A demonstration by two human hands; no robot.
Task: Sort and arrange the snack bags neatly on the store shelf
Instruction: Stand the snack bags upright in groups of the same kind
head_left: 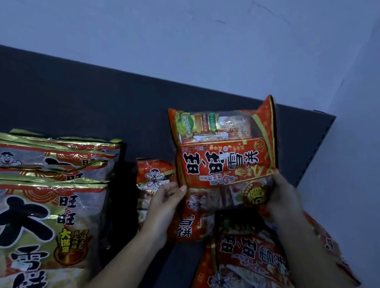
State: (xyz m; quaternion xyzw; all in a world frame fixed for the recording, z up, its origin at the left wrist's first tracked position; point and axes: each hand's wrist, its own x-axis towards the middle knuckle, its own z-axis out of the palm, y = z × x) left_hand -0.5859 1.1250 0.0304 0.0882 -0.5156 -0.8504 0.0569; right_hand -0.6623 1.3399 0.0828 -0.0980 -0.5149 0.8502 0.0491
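Dimly, dark shelf [94, 99] meets pale cracked wall [174, 23]; left hand [165, 202] and right hand [284, 202] grip one red bag [220, 156].

The raised red bag [220, 156] was glossy plastic film, partly clear, with crinkled sealed edges that caught the light. The row of bags [36, 197] at left had the same shiny film, trimmed along the top in metallic gold foil. The shelf [93, 109] looked dark, matt and smooth. The wall [174, 23] behind was painted, matt, with fine cracks.
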